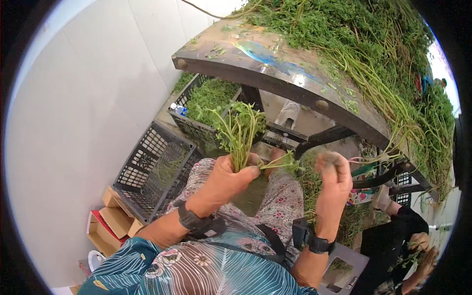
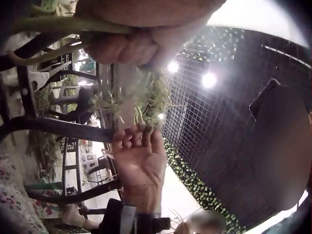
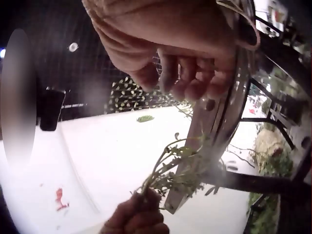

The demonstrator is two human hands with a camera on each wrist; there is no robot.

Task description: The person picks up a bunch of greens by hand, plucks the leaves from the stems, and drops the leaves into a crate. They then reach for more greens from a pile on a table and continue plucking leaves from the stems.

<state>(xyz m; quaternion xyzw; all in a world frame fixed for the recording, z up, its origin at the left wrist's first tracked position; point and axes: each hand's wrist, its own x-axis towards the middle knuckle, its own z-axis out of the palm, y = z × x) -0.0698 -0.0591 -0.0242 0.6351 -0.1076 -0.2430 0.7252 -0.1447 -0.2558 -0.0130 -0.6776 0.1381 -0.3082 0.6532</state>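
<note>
A bunch of leafy green stems (image 1: 239,130) stands upright in my left hand (image 1: 227,179), its fingers and thumb wrapped round the lower stems. One sprig sticks out sideways past the thumb toward the right. My right hand (image 1: 335,172) is raised to the right of the bunch, apart from it, fingers loosely bent. The right wrist view shows this hand (image 3: 170,44) with nothing visible between its fingers, and the gripped bunch (image 3: 178,168) below. In the left wrist view the right hand (image 2: 141,163) has its palm showing; the left hand (image 2: 141,36) holds stems close to the camera.
A table (image 1: 290,81) bears a large heap of greens (image 1: 354,34), with stems hanging over its edge. Under it stands a black crate of greens (image 1: 209,101); another black crate (image 1: 152,169) with few stems is at left, near cardboard boxes (image 1: 115,216). Another person sits at lower right.
</note>
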